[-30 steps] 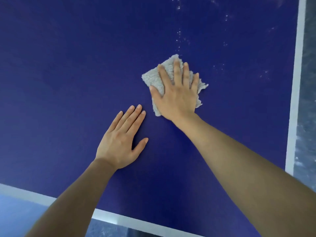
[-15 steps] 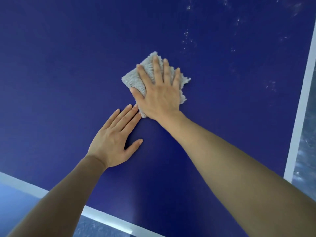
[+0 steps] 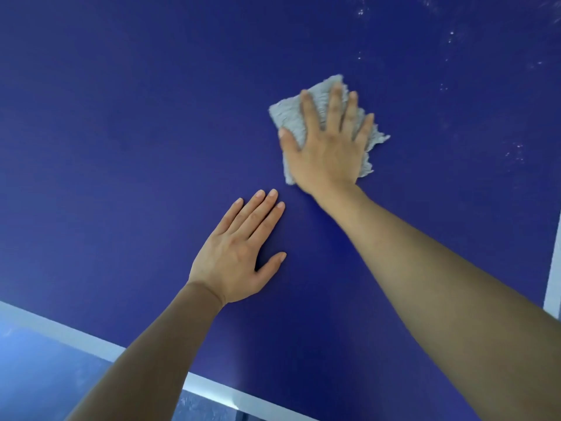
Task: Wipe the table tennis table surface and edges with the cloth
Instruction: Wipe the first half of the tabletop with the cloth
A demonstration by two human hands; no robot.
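The dark blue table tennis table fills the view. A fluffy grey cloth lies flat on it right of centre. My right hand presses down on the cloth with fingers spread, covering most of it. My left hand rests palm-down on the bare surface just below and left of the cloth, holding nothing. White specks dot the surface to the right of the cloth and towards the far right corner.
A white border line runs along the near edge of the table at the lower left, and another along the right edge. Beyond the near edge is a bluish floor.
My right hand slid the cloth left towards my left hand, then back to the right and slightly away. My left hand stays flat in the same spot.
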